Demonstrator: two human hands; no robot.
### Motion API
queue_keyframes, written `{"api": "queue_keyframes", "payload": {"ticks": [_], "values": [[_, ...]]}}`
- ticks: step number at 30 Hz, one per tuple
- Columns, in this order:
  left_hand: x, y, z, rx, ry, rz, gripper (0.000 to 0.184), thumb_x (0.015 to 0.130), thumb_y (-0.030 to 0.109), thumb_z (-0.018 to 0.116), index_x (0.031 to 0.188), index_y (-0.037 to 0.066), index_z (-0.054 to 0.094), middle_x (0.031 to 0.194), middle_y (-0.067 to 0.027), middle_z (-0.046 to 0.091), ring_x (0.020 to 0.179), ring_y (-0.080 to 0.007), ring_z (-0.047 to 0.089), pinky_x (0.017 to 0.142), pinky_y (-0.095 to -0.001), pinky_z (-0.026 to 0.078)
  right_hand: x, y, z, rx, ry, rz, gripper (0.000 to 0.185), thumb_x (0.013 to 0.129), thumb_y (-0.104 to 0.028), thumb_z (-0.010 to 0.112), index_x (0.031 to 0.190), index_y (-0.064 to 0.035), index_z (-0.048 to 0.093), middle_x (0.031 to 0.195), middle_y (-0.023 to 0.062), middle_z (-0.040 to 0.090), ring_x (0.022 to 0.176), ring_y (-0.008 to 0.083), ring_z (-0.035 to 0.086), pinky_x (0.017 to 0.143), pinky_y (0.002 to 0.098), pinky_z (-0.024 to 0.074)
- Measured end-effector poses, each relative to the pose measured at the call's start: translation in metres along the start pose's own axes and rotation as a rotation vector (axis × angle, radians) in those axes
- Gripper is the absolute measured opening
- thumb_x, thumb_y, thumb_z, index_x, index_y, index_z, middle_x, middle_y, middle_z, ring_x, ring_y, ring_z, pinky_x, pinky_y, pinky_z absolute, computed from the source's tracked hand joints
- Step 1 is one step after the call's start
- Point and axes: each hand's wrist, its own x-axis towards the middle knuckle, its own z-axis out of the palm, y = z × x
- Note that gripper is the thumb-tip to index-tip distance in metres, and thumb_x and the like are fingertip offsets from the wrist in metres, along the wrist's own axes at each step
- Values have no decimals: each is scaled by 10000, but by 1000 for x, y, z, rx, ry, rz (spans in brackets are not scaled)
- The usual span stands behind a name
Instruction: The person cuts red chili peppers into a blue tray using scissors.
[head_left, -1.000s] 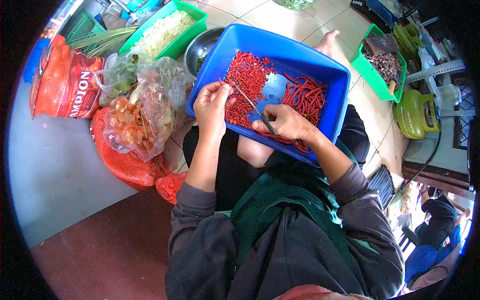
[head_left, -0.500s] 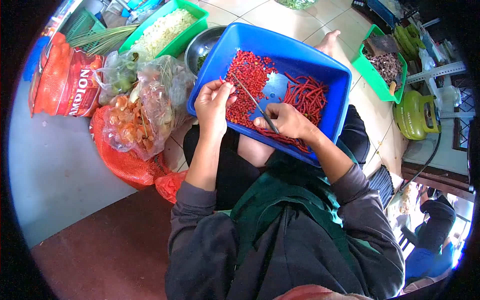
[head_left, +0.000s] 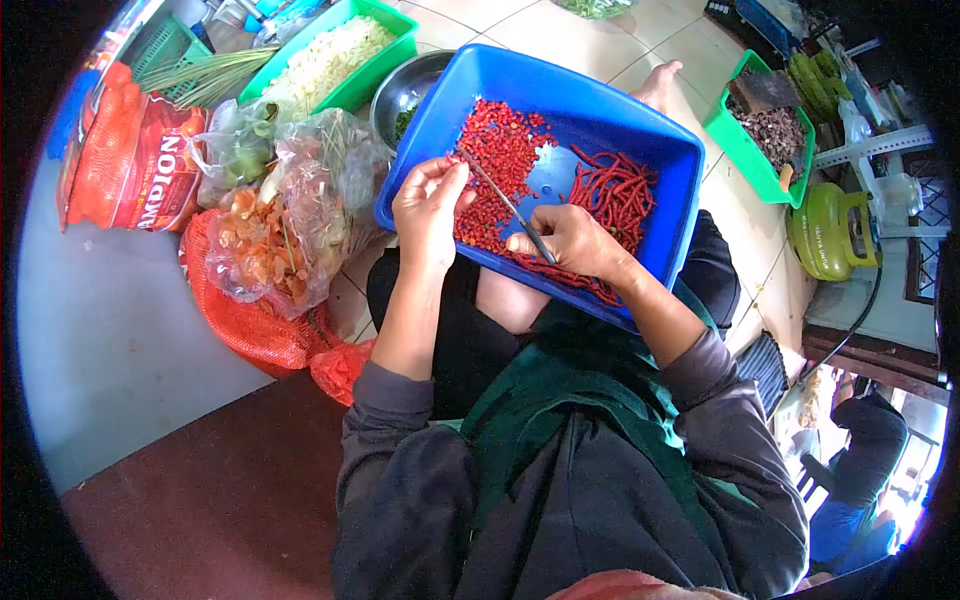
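Observation:
My left hand (head_left: 430, 210) pinches a red chili (head_left: 453, 159) over the left rim of a blue plastic basin (head_left: 610, 115). In my right hand (head_left: 575, 240) is a knife (head_left: 507, 203) with a dark handle. Its blade slants up and left, and the tip lies close to the chili. Chopped red chilies (head_left: 505, 140) cover the basin's left side. Whole red chilies (head_left: 620, 195) are heaped on the right, with more along the near wall under my right hand. The basin rests over my lap.
Left of the basin are a metal bowl (head_left: 392, 88), a green tray (head_left: 405, 45) of chopped pale pieces, plastic bags of peelings (head_left: 265, 245) and a red net sack (head_left: 235, 335). To the right stand another green tray (head_left: 770, 185) and a green gas cylinder (head_left: 815, 230). Another person (head_left: 865, 450) shows at lower right.
My left hand has shifted very slightly, with the chili still at the knife tip. My right hand and the knife are almost unmoved. The person at lower right has shifted a little.

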Motion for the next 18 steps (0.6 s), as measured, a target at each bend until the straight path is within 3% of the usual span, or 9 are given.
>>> {"api": "queue_keyframes", "payload": {"ticks": [7,18], "values": [[1,-1,-4,-47,-19,-9,98,859,63,653,933,95,597,921,-30,631,829,-116,617,673,-248,549,1,-9,3,114,-116,33,693,719,-679,647,656,8,582,571,93,511,581,162,495,535,374,407],[-2,3,0,-28,4,-9,101,865,92,651,959,70,621,911,-32,625,798,-115,611,671,-237,529,-1,-9,-1,19,-11,8,650,707,-621,699,670,19,590,578,114,537,580,184,525,546,380,425]]}}
